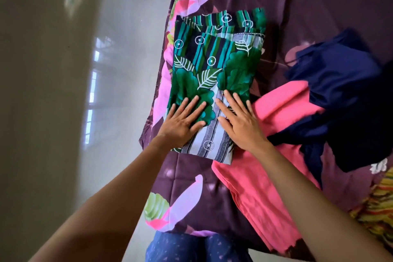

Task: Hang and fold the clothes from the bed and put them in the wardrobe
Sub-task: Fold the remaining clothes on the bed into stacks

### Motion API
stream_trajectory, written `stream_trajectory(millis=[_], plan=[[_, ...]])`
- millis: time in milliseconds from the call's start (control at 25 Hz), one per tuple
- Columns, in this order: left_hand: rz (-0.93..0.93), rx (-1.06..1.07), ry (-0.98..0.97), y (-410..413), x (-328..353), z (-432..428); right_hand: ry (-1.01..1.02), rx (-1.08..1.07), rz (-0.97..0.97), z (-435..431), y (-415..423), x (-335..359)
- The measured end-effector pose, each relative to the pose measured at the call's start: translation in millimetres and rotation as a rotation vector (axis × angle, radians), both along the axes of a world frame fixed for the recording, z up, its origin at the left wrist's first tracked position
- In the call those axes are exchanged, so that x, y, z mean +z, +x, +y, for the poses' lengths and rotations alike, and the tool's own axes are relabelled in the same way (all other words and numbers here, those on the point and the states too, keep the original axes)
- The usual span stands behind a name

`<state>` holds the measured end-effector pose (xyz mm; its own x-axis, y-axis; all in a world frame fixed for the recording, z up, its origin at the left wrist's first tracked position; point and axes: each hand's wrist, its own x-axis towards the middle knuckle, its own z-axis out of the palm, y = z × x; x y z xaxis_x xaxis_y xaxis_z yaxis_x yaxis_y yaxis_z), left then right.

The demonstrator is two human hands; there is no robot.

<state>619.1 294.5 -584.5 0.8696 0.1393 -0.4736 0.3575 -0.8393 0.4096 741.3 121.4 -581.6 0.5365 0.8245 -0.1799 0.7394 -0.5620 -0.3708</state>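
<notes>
A folded green garment [214,64] with leaf prints and stripes lies flat on the purple floral bedspread [308,6], near the bed's left edge. My left hand [184,120] presses flat on its near left part, fingers spread. My right hand [239,120] lies flat on its near right part, fingers also spread. Neither hand grips the cloth. A pink garment [261,178] lies loose to the right and runs toward me. A dark navy garment [344,95] is heaped on top of the pink one at the right.
A yellow and orange patterned cloth [380,208] shows at the right edge. The shiny grey floor [63,91] lies left of the bed. My legs in blue printed trousers [191,247] stand against the bed's near edge.
</notes>
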Motion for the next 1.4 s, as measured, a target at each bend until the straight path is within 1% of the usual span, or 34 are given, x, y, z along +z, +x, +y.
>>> stream_trajectory(millis=[40,80,240,320,360,480,520,600,680,720,800,880,920,1000,1040,1080,1120,1200,1240,1280,1320,1400], plan=[[0.021,-0.015,0.024,-2,0,2,-0.052,0.031,0.040,-6,2,1],[0.032,-0.030,0.037,-2,3,4,-0.059,0.074,0.082,-9,4,5],[0.033,-0.012,0.030,-8,9,9,0.023,0.264,0.230,-27,16,21],[0.046,-0.041,0.018,-16,9,18,-0.047,0.342,0.259,-37,28,22],[0.052,-0.068,0.018,-19,9,24,-0.095,0.389,0.224,-38,32,22],[0.048,-0.141,0.030,-21,5,37,-0.168,0.536,-0.002,-27,32,19],[0.055,-0.161,0.026,-21,4,39,-0.183,0.562,-0.044,-22,29,18],[0.085,-0.172,-0.003,-19,3,40,-0.149,0.598,-0.077,-12,25,14],[0.077,-0.148,-0.056,-16,7,40,-0.019,0.579,-0.049,-10,24,10],[0.077,-0.127,-0.116,-15,8,42,0.062,0.527,0.003,-10,23,8],[0.089,-0.061,-0.299,-10,15,50,0.181,0.351,0.172,-10,25,10],[0.067,0.014,-0.461,-7,20,58,0.279,0.171,0.442,-12,29,23],[0.074,0.107,-0.540,-5,24,62,0.331,0.052,0.603,-15,30,34],[0.158,0.387,-0.758,-4,48,64,0.362,-0.210,0.846,-22,31,59],[0.157,0.411,-0.894,-7,63,61,0.392,-0.344,0.940,-24,33,69],[0.132,0.414,-0.974,-6,76,57,0.425,-0.481,1.001,-28,34,74],[0.098,0.382,-0.989,-4,84,53,0.466,-0.593,1.013,-28,34,78],[-0.043,0.253,-0.965,-6,89,46,0.570,-0.822,1.098,-26,40,83],[-0.087,0.247,-0.972,-6,90,41,0.613,-0.920,1.154,-25,46,81],[-0.125,0.303,-0.984,-2,91,34,0.633,-0.978,1.192,-21,52,78],[-0.162,0.416,-0.966,3,87,26,0.626,-0.986,1.212,-13,60,77],[-0.243,0.715,-0.874,20,73,12,0.615,-0.980,1.252,-3,67,71]])
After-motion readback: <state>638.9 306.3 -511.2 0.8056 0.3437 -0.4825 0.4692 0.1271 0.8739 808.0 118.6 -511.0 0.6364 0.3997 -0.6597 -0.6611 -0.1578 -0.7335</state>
